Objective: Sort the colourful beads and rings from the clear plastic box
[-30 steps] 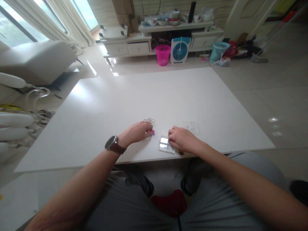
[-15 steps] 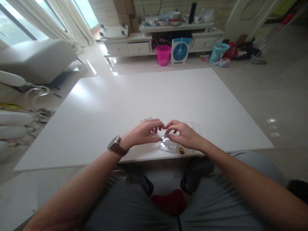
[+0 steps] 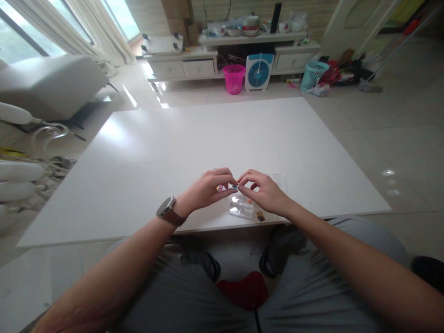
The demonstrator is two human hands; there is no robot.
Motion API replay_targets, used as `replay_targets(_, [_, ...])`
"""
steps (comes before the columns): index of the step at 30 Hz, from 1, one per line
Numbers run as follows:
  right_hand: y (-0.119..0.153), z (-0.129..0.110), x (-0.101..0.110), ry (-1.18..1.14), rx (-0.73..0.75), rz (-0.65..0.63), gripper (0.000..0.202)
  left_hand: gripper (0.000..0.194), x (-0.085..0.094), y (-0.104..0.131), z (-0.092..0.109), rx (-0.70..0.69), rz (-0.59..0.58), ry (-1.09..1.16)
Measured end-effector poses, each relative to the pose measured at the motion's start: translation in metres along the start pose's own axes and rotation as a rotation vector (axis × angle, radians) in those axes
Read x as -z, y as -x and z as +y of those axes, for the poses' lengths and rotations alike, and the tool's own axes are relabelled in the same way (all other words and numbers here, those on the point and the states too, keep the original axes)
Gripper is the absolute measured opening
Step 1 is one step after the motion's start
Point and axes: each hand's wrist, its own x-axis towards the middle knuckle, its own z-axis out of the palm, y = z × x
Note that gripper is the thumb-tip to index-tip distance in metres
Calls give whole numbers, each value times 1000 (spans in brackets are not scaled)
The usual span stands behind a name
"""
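- White surface (image 3: 194,138), biggest thing there; everything being handled is gathered by the middle of its near edge.
- Left hand (image 3: 210,187), over the surface a little in from that edge, thumb and fingers pinched almost shut on the blue piece.
- Right hand (image 3: 265,192), facing it, fingertips also closed in a pinch at the same blue piece, the two hands' tips meeting.
- Clear box (image 3: 240,206), divided inside, flat between the hands and the near edge.
- Clear flat item (image 3: 279,181), partly hidden beyond the right hand; I can't make out what it is.
- Yellow-and-dark figure (image 3: 260,216), lying just right of the box, close to the near edge.
- Pink piece (image 3: 219,188), partly covered by the left hand's fingers; can't tell if they touch it.
- Blue piece (image 3: 235,187), at both hands' fingertips, just beyond the box.
- Orange spot (image 3: 249,201), at the box's far right corner.
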Motion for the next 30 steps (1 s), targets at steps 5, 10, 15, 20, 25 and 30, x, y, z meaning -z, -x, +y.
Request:
replay_targets(5, [-1, 5, 2, 53, -28, 135, 7, 22, 23, 1, -23, 109, 42, -53])
replay_targets(10, [-2, 10, 3, 69, -12, 116, 6, 14, 36, 7, -50, 241, -127, -203])
replay_targets(15, [-1, 10, 3, 78, 25, 98, 7, 16, 30, 13, -68, 352, -313, -264])
replay_targets(20, [0, 13, 4, 85, -8, 87, 7, 17, 17, 17, -77, 424, -373, -287])
replay_targets(25, [0, 9, 4, 87, 14, 92, 7, 15, 10, 17, -79, 478, -406, -334])
replay_targets(30, [1, 8, 3, 93, 25, 84, 8, 17, 13, 16, -75, 474, -393, -297])
